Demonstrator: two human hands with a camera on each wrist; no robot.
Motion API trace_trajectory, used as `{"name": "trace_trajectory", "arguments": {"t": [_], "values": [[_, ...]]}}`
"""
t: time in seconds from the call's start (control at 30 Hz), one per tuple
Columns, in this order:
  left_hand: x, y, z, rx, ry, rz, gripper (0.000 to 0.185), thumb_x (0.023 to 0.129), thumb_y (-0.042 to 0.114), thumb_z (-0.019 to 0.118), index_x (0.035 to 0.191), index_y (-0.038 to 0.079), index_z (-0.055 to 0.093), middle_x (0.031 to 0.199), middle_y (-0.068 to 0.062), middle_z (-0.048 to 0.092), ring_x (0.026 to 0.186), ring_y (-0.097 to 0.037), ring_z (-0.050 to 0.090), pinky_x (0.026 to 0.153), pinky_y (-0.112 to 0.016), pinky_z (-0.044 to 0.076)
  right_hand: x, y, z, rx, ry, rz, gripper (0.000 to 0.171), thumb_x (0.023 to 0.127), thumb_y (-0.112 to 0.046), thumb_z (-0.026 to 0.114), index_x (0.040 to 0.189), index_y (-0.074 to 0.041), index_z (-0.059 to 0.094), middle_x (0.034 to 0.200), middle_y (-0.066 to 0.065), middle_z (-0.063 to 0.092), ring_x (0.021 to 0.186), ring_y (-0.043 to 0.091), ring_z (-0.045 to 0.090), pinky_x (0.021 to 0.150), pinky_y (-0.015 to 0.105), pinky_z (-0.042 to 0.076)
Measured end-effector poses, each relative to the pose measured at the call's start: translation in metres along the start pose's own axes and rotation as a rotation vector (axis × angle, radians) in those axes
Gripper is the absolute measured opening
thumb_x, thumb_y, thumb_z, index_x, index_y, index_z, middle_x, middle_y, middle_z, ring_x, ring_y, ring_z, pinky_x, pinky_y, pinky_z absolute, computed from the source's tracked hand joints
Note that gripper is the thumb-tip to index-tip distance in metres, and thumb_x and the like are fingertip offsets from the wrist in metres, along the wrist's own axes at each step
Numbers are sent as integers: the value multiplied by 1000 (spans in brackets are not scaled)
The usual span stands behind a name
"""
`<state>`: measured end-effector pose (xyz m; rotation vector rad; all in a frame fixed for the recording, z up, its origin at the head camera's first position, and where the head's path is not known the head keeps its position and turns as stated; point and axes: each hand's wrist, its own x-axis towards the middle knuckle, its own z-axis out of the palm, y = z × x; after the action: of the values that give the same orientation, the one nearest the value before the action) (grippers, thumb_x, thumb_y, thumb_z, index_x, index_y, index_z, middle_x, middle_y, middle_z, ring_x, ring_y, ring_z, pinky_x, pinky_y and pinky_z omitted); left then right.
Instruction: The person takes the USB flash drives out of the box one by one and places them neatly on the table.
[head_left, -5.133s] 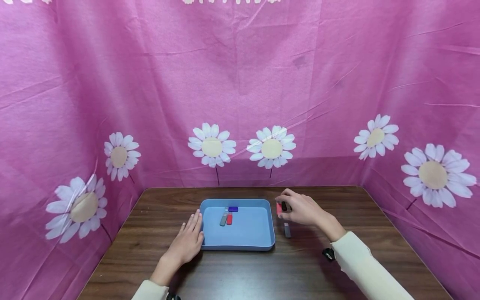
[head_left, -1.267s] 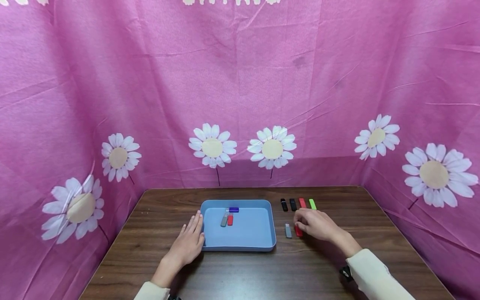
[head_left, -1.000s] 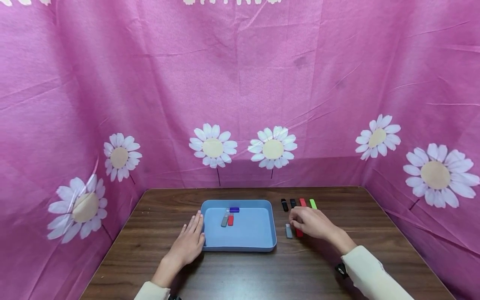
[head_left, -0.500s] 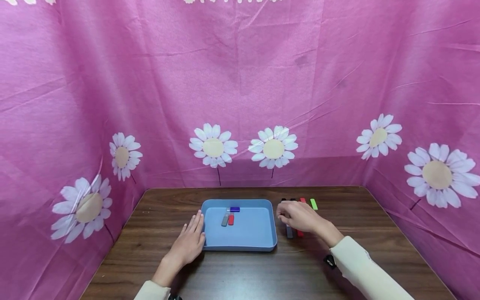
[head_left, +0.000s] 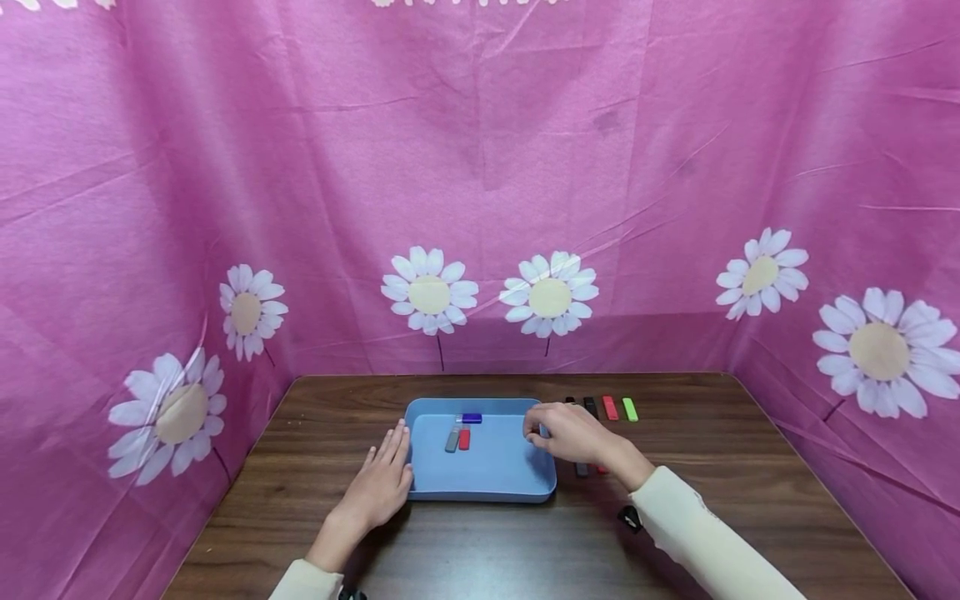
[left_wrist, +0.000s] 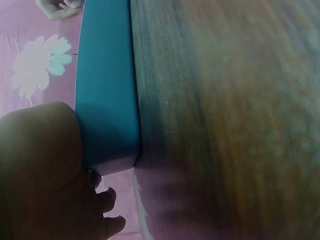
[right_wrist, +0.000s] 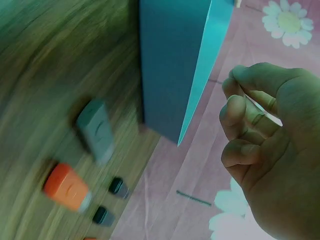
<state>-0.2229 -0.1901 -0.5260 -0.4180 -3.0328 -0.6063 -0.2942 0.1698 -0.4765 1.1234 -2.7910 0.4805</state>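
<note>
From my end, the right hand [head_left: 570, 433] hangs over the near-right edge of the blue tray [head_left: 480, 497]. Its fingers [right_wrist: 240, 117] are curled in, and the wrist view shows nothing between them. The left hand [head_left: 378, 487] lies flat, fingers straight, its fingertips against the tray's left wall (steadying it, I take it).

The three sticks in the tray are all on the far-left side of the right hand and well apart from it. The grey stick [head_left: 452, 438] and red stick [head_left: 464, 438] lie side by side, with the purple stick [head_left: 470, 418] just beyond them by the back wall. Behind the knuckles, on the table [head_left: 675, 500], is a row of a black stick [head_left: 591, 407], a red one [head_left: 610, 407] and a green one [head_left: 629, 409]. Under the wrist are a loose grey stick [right_wrist: 96, 129] and an orange-red stick [right_wrist: 66, 187].

I judge this to be a reach into the tray for another stick, with the hand only just across the rim. The next move calls for carrying on leftward and dropping low. The fingers then need to spread enough to pinch one stick by its long sides without nudging its neighbour (the grey and red pair sit very close).
</note>
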Motion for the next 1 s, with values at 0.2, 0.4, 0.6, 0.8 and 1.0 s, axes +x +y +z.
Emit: {"name": "trace_trajectory", "arguments": {"t": [0.2,0.4,0.6,0.8,1.0], "values": [[-1,2,0,12,-2,-3,60,113,20,45,164,-6,30,177,-20,22,162,-43,26,128,-68,26,15,-12,3,1,-17,-12,4,101,-23,74,99,-24,78,95,-17,70,70,-3,53,56,19,44],[-1,1,0,7,0,-4,59,112,19,45,164,-7,31,177,-21,22,162,-44,27,128,-69,26,32,-21,3,2,-39,-17,7,102,-26,73,101,-22,78,92,-17,71,71,-2,55,59,21,47],[0,0,1,-12,14,5,60,111,18,45,164,-7,30,176,-22,22,161,-45,27,127,-70,25,49,-25,3,-4,-62,10,7,102,-26,72,100,-22,79,90,-17,72,69,0,54,60,22,47],[-2,0,2,-18,44,26,61,110,18,45,163,-9,32,175,-25,25,159,-48,30,125,-73,27,65,-29,5,-32,-86,3,7,102,-24,71,98,-25,77,88,-15,70,69,2,54,61,22,48],[-2,1,1,-26,32,9,61,110,18,45,163,-9,31,175,-24,24,161,-47,28,126,-72,25,79,-34,9,-50,-103,-12,8,103,-24,71,97,-24,76,88,-14,70,71,1,55,65,21,49]]}}
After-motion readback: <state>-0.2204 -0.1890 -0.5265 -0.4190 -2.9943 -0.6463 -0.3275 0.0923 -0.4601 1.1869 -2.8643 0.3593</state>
